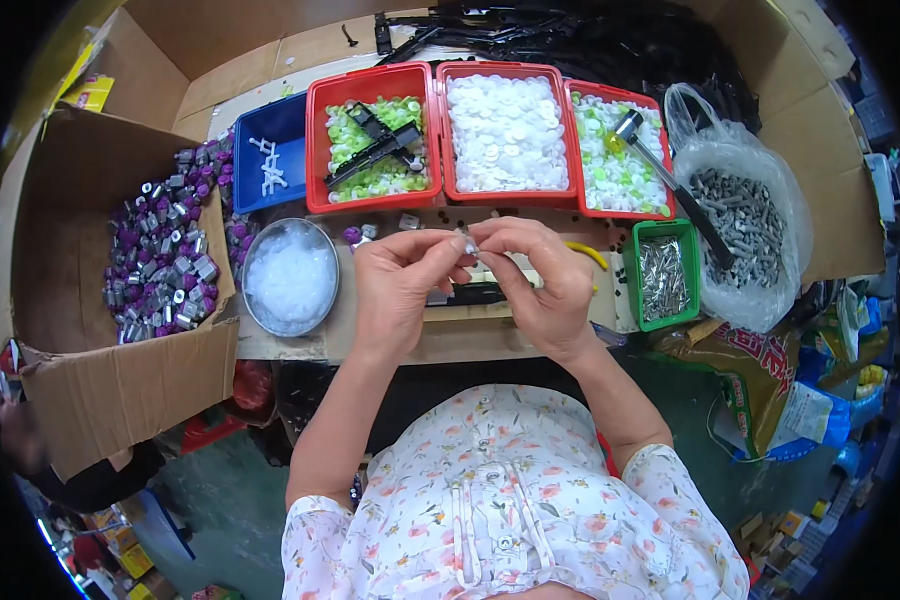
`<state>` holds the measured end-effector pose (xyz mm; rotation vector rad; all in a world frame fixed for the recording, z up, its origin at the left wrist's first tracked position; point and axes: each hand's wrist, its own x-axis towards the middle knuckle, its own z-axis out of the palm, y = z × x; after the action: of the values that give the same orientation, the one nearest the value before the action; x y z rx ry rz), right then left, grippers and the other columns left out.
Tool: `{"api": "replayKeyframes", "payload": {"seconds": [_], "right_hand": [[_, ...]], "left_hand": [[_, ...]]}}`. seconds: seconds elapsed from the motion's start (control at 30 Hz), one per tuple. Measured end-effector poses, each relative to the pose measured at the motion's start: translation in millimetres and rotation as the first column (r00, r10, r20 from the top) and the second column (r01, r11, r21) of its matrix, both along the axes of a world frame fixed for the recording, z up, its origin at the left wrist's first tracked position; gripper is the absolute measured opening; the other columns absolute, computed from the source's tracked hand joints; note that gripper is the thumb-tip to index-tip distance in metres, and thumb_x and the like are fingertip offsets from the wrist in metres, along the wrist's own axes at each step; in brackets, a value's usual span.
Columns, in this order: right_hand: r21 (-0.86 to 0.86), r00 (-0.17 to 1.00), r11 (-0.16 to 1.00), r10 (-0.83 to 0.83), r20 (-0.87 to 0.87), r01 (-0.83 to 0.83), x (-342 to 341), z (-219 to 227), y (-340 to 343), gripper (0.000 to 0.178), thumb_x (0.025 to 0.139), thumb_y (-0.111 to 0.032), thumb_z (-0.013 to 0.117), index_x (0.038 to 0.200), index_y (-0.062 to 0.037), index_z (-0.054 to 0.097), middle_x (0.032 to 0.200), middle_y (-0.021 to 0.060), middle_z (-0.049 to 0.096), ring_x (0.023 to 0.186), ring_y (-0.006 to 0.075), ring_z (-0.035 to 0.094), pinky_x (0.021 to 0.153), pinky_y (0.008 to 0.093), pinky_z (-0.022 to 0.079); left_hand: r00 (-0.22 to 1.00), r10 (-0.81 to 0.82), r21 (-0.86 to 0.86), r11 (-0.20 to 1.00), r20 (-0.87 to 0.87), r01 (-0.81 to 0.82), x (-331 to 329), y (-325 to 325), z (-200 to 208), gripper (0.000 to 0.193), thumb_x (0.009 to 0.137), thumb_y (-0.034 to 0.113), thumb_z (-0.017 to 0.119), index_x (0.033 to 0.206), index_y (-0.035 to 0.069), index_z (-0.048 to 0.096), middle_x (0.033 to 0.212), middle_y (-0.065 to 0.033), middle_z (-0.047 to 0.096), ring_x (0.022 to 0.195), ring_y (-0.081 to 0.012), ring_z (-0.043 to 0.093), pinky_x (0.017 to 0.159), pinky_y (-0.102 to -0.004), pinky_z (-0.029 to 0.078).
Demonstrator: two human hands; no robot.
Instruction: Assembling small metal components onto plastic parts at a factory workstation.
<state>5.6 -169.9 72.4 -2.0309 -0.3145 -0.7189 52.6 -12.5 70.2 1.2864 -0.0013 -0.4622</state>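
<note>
My left hand (402,285) and my right hand (540,280) meet over the middle of the cardboard-covered bench (390,340). Between their fingertips they pinch a small silvery metal part (469,243). Both thumbs and forefingers close on it from either side. Most of the part is hidden by my fingers. Under my hands lies a black tool-like block (475,294) on the bench.
A cardboard box (120,390) of purple and silver fittings stands left, next to a metal bowl (290,275) of clear pieces. Behind are a blue tray (270,155), three red trays (505,125) of white and green caps, a green tray (663,275) of pins, and a bag (740,225) of grey parts.
</note>
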Motion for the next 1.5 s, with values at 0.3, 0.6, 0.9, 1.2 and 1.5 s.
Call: {"api": "replayKeyframes", "payload": {"seconds": [0.3, 0.6, 0.9, 1.2, 1.5], "right_hand": [[-0.137, 0.992, 0.990, -0.026, 0.121, 0.043, -6.7, -5.0, -5.7, 0.019, 0.076, 0.008, 0.071, 0.093, 0.0009, 0.064, 0.094, 0.0143, 0.070, 0.083, 0.0260, 0.068, 0.072, 0.0324, 0.052], [-0.378, 0.956, 0.914, -0.036, 0.291, 0.149, -12.1, -13.2, -8.8, 0.020, 0.077, 0.002, 0.071, 0.096, 0.0010, 0.064, 0.094, 0.0127, 0.069, 0.084, 0.0263, 0.068, 0.076, 0.0338, 0.049], [0.226, 0.967, 0.972, 0.111, -0.231, -0.057, -9.8, -7.0, -12.9, 0.012, 0.084, 0.003, 0.066, 0.097, 0.0031, 0.066, 0.089, 0.0089, 0.069, 0.083, 0.0154, 0.066, 0.071, 0.0283, 0.050], [0.047, 0.983, 0.992, 0.124, -0.134, -0.119, -12.0, -13.3, -11.5, 0.013, 0.077, 0.004, 0.070, 0.088, 0.0018, 0.064, 0.085, 0.0120, 0.065, 0.077, 0.0252, 0.064, 0.069, 0.0317, 0.048], [-0.215, 0.998, 0.976, 0.051, 0.036, -0.042, -21.2, -23.3, -5.4, 0.022, 0.072, 0.003, 0.072, 0.091, -0.0025, 0.063, 0.087, 0.0092, 0.065, 0.076, 0.0257, 0.063, 0.067, 0.0345, 0.046]], "left_hand": [[1.000, 0.000, -0.022, 1.000, 0.006, 0.000, -6.1, -4.7, 1.7, 0.015, 0.088, 0.008, 0.070, 0.095, -0.004, 0.072, 0.080, -0.0093, 0.071, 0.065, -0.0103, 0.065, 0.057, -0.0199, 0.049], [0.991, 0.061, -0.040, 0.998, 0.120, -0.056, -18.6, -9.3, -5.3, 0.014, 0.088, 0.007, 0.070, 0.097, -0.003, 0.072, 0.083, -0.0084, 0.072, 0.068, -0.0101, 0.066, 0.061, -0.0202, 0.052], [0.985, 0.033, -0.074, 0.997, 0.170, -0.020, -22.0, -3.0, -13.3, 0.015, 0.089, 0.005, 0.068, 0.100, -0.004, 0.071, 0.087, -0.0101, 0.071, 0.074, -0.0132, 0.068, 0.065, -0.0223, 0.054], [0.951, -0.052, -0.036, 0.997, 0.303, 0.066, -30.5, 8.0, -20.3, 0.023, 0.080, -0.005, 0.073, 0.102, -0.007, 0.069, 0.097, -0.0123, 0.069, 0.085, -0.0152, 0.067, 0.077, -0.0259, 0.056], [0.830, -0.188, 0.287, 0.957, 0.524, 0.035, -31.1, 19.4, -24.4, 0.032, 0.073, -0.003, 0.079, 0.103, -0.005, 0.070, 0.099, -0.0122, 0.068, 0.087, -0.0155, 0.066, 0.076, -0.0264, 0.055]]}}
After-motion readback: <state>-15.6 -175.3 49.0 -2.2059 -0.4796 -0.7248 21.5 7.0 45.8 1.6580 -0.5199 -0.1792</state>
